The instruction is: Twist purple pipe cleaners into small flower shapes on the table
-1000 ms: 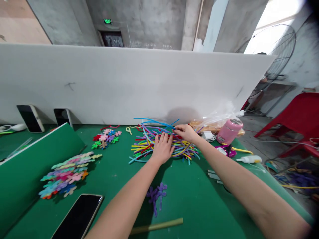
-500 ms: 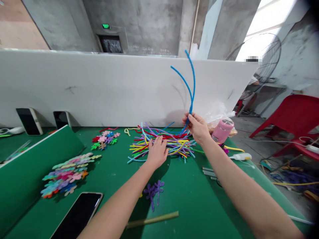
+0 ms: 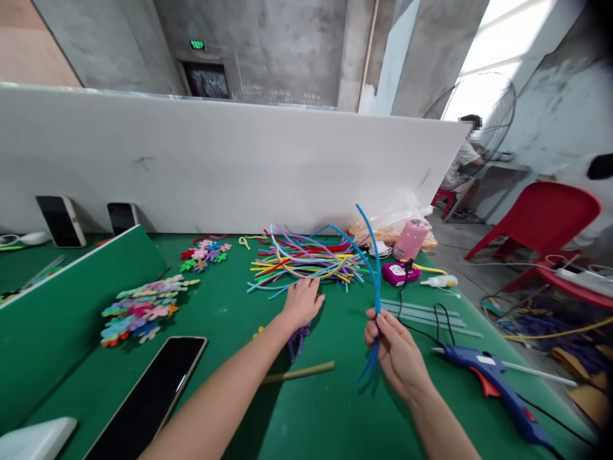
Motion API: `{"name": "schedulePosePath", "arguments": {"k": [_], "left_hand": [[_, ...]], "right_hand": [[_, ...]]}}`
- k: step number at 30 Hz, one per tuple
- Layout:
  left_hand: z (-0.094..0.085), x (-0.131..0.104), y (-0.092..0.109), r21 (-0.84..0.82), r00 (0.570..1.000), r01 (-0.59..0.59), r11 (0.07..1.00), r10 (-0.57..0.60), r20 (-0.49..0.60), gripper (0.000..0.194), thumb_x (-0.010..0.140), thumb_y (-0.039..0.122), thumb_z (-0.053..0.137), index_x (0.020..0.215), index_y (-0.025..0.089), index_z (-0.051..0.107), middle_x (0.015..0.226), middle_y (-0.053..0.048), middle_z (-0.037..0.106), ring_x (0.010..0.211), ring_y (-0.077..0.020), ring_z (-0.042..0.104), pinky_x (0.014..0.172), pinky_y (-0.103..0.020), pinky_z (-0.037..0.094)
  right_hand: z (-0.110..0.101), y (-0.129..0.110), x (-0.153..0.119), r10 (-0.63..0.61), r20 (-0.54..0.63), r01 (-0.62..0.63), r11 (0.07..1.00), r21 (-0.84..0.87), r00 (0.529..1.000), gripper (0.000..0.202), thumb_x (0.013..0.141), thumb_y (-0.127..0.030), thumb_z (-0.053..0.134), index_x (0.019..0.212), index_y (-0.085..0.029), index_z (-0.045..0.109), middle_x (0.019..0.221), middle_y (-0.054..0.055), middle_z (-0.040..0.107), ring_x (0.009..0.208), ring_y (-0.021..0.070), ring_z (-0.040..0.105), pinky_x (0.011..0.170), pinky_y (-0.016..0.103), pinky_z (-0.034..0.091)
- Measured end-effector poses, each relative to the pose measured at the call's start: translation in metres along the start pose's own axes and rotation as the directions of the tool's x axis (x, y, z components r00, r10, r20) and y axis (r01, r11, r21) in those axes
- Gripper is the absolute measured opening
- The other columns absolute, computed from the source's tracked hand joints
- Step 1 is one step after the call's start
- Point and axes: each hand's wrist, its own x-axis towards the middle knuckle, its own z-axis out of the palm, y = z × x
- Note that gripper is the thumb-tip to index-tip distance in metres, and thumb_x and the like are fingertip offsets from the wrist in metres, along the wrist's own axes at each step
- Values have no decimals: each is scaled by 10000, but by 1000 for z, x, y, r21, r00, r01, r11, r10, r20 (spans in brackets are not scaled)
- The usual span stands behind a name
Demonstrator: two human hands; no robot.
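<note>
Blue pipe cleaners [image 3: 378,287] are pinched in my right hand [image 3: 400,351], above the green table on the right. Their long ends point up and curve left, while shorter ends hang below the fingers. My left hand [image 3: 301,301] lies at the front edge of a loose pile of multicoloured pipe cleaners [image 3: 311,262], palm down with fingers stretched out and nothing visible in it. Partly hidden by the left forearm is a purple pipe-cleaner flower [image 3: 299,342]. A greenish stick [image 3: 306,371] lies nearer to me.
A blue glue gun [image 3: 493,377] with black cord and clear glue sticks [image 3: 431,316] lie at right. Behind stand a pink bottle [image 3: 410,241] and a magenta device [image 3: 400,273]. Pipe-cleaner flowers [image 3: 143,311] and a phone [image 3: 153,396] are at left. A white partition [image 3: 215,166] bounds the back.
My right hand has come down and toward me from above the pile, bringing the blue pipe cleaners along. My left hand stays by the pile's front. The view has shifted, revealing the glue gun.
</note>
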Motion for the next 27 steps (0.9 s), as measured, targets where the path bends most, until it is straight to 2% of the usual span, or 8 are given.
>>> {"name": "schedulePosePath", "arguments": {"k": [4,8,14,18,20,23,25,27], "left_hand": [[4,34,-3,16,999,36,999,-36,-14,379,845,321,486,1186,156,474,1141,-113,554,1040,-257,513,844,-452,421],[3,38,-3,1,999,29,1000,-29,-33,389,832,273,509,1197,147,465,1141,-123,559,1028,-267,524,833,-464,427],[-13,-17,5,-63,999,-35,997,32,-42,344,836,235,432,1158,143,506,1065,-111,603,1010,-233,529,839,-381,402],[-25,-71,16,-101,997,-69,992,68,-21,278,837,268,433,1052,174,582,1073,-96,601,1025,-218,521,867,-370,388],[-27,-94,24,-109,998,-70,992,69,-12,307,829,276,445,1087,164,568,1153,-124,567,1094,-256,479,901,-426,361],[-24,-118,36,-130,993,-113,985,116,15,335,845,302,426,1130,172,546,1269,-142,500,1204,-298,386,960,-507,288],[-21,-128,43,-147,992,-105,983,113,48,360,858,323,405,1158,170,532,1301,-154,473,1225,-312,365,962,-533,280],[-18,-134,48,-150,991,-90,985,103,82,379,862,325,398,1183,161,518,1311,-169,462,1225,-323,366,956,-545,289]], "right_hand": [[-6,9,0,13,-5,-13,1000,0,1000,207,700,-375,674,801,-195,654,596,-4,516,570,125,466,542,236,385],[-10,9,4,38,5,-38,999,-37,999,227,698,-387,676,803,-188,650,597,-6,521,570,119,465,544,224,378],[-15,6,3,8,-10,-9,993,-120,1000,281,711,-417,649,835,-165,637,545,-29,485,499,91,420,468,195,316],[-23,6,5,-60,-1,54,914,-402,998,315,742,-430,591,883,-152,633,558,-23,505,460,90,412,443,205,304],[-28,8,6,-168,23,147,781,-608,985,324,766,-428,538,889,-146,640,574,-6,532,478,113,448,469,230,349],[-33,10,7,-348,110,256,408,-876,931,300,799,-367,484,951,-173,656,713,39,611,629,172,558,566,269,416],[-33,10,5,-381,193,274,171,-946,904,295,828,-323,443,998,-205,653,817,47,636,681,182,587,598,279,428],[-32,11,2,-356,252,270,-1,-963,900,284,837,-289,431,1000,-229,657,878,40,649,701,183,607,592,276,432]]}}
